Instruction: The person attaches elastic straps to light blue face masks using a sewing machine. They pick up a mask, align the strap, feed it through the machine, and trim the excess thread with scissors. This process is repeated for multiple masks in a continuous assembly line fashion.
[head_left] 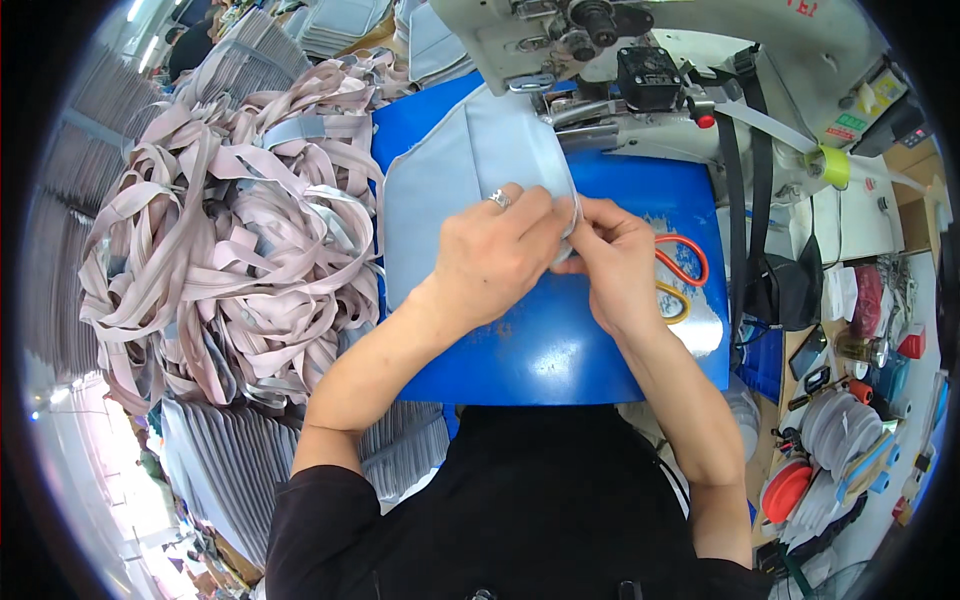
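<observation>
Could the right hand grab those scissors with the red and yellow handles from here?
Probably yes: the scissors lie close beside the right hand, handles largely uncovered, though its fingers would likely first release the light blue piece.

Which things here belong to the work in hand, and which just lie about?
In use, it seems:
light-blue fabric panel, edge in the left hand and right hand
blue tabletop beneath
sewing machine beyond the hands

Apparently lying about:
scissors with red and yellow handles
heap of pinkish strips
stacked grey panels
</observation>
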